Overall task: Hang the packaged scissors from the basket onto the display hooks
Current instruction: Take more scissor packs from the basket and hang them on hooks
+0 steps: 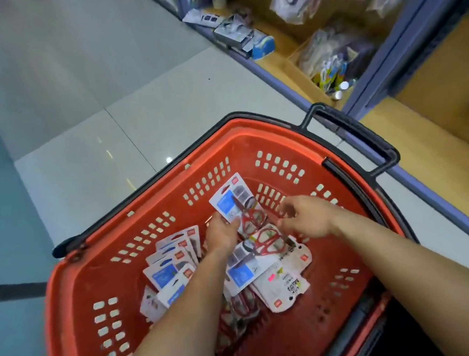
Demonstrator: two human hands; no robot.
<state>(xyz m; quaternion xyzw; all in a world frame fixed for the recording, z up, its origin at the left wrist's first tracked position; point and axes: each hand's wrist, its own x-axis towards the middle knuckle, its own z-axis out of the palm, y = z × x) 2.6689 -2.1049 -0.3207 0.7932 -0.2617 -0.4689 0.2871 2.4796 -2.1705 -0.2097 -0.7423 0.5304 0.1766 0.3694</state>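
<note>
**A:** what do the packs look like?

**B:** white card, blue panel, red-handled scissors on the front. The left hand grips one scissors pack by its lower edge, over the pile in the red basket.

**A:** other one?

**B:** the right hand is just beside that pack with its fingers curled. Can't tell if it's pinching anything.
</note>
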